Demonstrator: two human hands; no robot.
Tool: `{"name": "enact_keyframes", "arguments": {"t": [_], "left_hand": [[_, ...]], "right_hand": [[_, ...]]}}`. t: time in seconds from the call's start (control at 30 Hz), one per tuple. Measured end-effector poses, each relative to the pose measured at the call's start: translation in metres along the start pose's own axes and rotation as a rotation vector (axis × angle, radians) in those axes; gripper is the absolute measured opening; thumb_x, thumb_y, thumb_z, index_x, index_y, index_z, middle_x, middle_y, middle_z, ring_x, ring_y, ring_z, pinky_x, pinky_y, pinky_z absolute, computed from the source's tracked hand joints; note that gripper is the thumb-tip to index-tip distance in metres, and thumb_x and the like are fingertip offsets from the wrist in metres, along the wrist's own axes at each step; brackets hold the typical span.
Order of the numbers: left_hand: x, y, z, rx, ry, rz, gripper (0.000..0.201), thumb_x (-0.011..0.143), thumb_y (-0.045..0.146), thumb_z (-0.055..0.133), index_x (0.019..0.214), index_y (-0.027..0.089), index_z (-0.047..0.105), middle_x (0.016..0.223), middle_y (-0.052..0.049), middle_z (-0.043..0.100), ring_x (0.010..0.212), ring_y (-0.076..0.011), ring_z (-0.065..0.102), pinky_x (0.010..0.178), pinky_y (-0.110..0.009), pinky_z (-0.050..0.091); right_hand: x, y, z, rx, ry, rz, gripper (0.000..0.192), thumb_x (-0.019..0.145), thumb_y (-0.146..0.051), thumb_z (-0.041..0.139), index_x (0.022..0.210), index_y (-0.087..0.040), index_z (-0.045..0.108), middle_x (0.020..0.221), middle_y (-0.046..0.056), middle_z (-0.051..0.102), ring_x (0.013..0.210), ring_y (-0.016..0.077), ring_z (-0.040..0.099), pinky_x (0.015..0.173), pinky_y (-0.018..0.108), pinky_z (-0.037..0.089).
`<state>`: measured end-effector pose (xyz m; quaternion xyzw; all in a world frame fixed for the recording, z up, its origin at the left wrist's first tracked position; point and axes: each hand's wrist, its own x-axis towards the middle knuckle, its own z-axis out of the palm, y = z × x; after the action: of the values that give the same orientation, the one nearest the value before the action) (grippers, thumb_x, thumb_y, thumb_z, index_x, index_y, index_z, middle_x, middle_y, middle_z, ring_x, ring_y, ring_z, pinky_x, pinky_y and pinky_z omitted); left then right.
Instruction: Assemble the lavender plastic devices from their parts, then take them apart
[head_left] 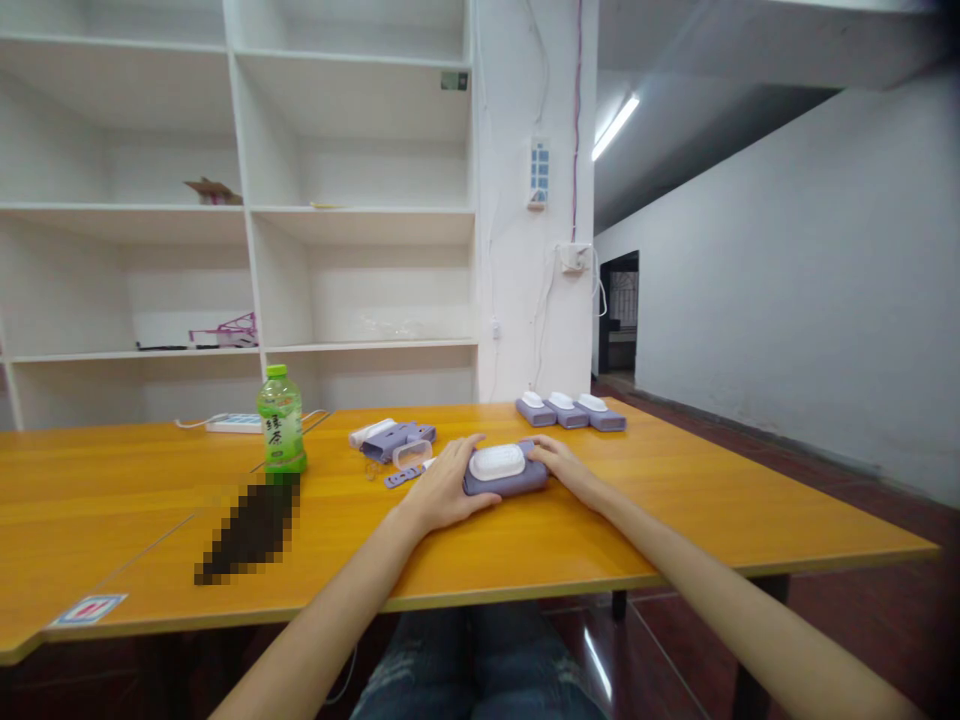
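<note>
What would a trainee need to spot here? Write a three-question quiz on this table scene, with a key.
1. True or false: both hands touch the purple device with the white top.
2. How many like devices stand in the row at the table's far edge?
A. two B. three C. five
3. What stands left of the left hand, upright on the wooden table?

Key:
1. True; the left hand is on its left end, the right hand on its right end.
2. B
3. A green bottle with a green cap.
</note>
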<state>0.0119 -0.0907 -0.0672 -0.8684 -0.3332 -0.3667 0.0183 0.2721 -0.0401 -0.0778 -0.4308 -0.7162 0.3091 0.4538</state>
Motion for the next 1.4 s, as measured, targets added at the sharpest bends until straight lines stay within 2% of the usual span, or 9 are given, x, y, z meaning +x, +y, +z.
{"name": "enact_keyframes", "arguments": {"t": [0.1, 0.2, 0.27, 0.43, 0.53, 0.63, 0.8, 1.07, 1.4], "left_hand": [[0.0, 0.002, 0.002, -0.02, -0.019, -0.023, 0.091, 0.074, 0.053, 0.077, 0.146, 0.021, 0.033, 0.137, -0.015, 0.054, 0.124, -0.0328, 0.054, 0.105, -0.047, 0.044], [0.0, 0.004, 0.003, -0.038, -0.028, -0.056, 0.09, 0.074, 0.055, 0.075, 0.147, 0.021, 0.033, 0.136, -0.015, 0.056, 0.122, -0.0338, 0.057, 0.102, -0.047, 0.047], [-0.001, 0.004, 0.004, -0.047, -0.027, -0.082, 0.09, 0.075, 0.056, 0.074, 0.147, 0.021, 0.033, 0.136, -0.015, 0.057, 0.121, -0.0341, 0.058, 0.1, -0.046, 0.047], [-0.002, 0.006, 0.007, -0.062, -0.008, -0.137, 0.089, 0.075, 0.058, 0.073, 0.145, 0.019, 0.034, 0.13, -0.016, 0.06, 0.118, -0.0338, 0.06, 0.097, -0.044, 0.049], [-0.002, 0.006, 0.008, -0.067, 0.008, -0.165, 0.091, 0.075, 0.056, 0.073, 0.147, 0.02, 0.031, 0.122, -0.014, 0.064, 0.114, -0.0336, 0.062, 0.094, -0.044, 0.049], [-0.002, 0.005, 0.009, -0.07, 0.018, -0.191, 0.092, 0.073, 0.05, 0.076, 0.147, 0.021, 0.029, 0.116, -0.012, 0.064, 0.11, -0.0335, 0.063, 0.092, -0.044, 0.049], [-0.002, 0.006, 0.009, -0.087, 0.026, -0.185, 0.092, 0.071, 0.041, 0.078, 0.147, 0.021, 0.03, 0.113, -0.01, 0.065, 0.107, -0.0316, 0.064, 0.091, -0.041, 0.049], [-0.002, 0.005, 0.01, -0.099, 0.022, -0.175, 0.091, 0.072, 0.041, 0.077, 0.147, 0.019, 0.03, 0.109, -0.01, 0.064, 0.105, -0.0309, 0.063, 0.092, -0.042, 0.049], [-0.001, 0.006, 0.008, -0.116, 0.005, -0.153, 0.086, 0.075, 0.042, 0.075, 0.146, 0.019, 0.033, 0.114, -0.011, 0.064, 0.108, -0.0313, 0.062, 0.094, -0.044, 0.048]], "right_hand": [[-0.006, -0.008, 0.003, -0.11, 0.067, -0.076, 0.034, 0.095, -0.041, 0.059, 0.119, -0.017, 0.062, 0.118, 0.009, 0.065, 0.111, 0.0248, 0.061, 0.102, 0.045, 0.045], [-0.017, -0.021, 0.009, -0.207, 0.095, -0.125, 0.049, 0.096, -0.053, 0.048, 0.13, -0.019, 0.057, 0.128, 0.011, 0.062, 0.119, 0.0257, 0.057, 0.107, 0.041, 0.04], [-0.022, -0.03, 0.018, -0.279, 0.099, -0.12, 0.062, 0.09, -0.061, 0.052, 0.138, -0.021, 0.051, 0.137, 0.011, 0.057, 0.126, 0.0273, 0.053, 0.109, 0.041, 0.037], [-0.018, -0.052, 0.052, -0.466, 0.138, 0.059, 0.107, 0.064, -0.072, 0.072, 0.149, -0.019, 0.036, 0.146, 0.02, 0.047, 0.133, 0.0413, 0.045, 0.109, 0.053, 0.034], [-0.009, -0.062, 0.072, -0.561, 0.201, 0.188, 0.118, 0.06, -0.072, 0.074, 0.152, -0.015, 0.029, 0.141, 0.027, 0.049, 0.128, 0.0493, 0.046, 0.103, 0.061, 0.034], [-0.007, -0.068, 0.083, -0.633, 0.249, 0.246, 0.116, 0.064, -0.072, 0.07, 0.153, -0.012, 0.024, 0.136, 0.03, 0.051, 0.126, 0.0506, 0.046, 0.101, 0.064, 0.032], [-0.015, -0.07, 0.086, -0.709, 0.282, 0.235, 0.114, 0.069, -0.072, 0.064, 0.154, -0.01, 0.02, 0.13, 0.029, 0.056, 0.125, 0.0466, 0.049, 0.101, 0.059, 0.033], [-0.017, -0.071, 0.087, -0.753, 0.314, 0.242, 0.113, 0.07, -0.073, 0.062, 0.153, -0.007, 0.022, 0.128, 0.031, 0.056, 0.121, 0.0457, 0.052, 0.099, 0.054, 0.035], [-0.018, -0.073, 0.084, -0.768, 0.28, 0.23, 0.089, 0.07, -0.069, 0.066, 0.139, -0.016, 0.046, 0.126, 0.024, 0.058, 0.117, 0.0431, 0.054, 0.095, 0.05, 0.038]]}}
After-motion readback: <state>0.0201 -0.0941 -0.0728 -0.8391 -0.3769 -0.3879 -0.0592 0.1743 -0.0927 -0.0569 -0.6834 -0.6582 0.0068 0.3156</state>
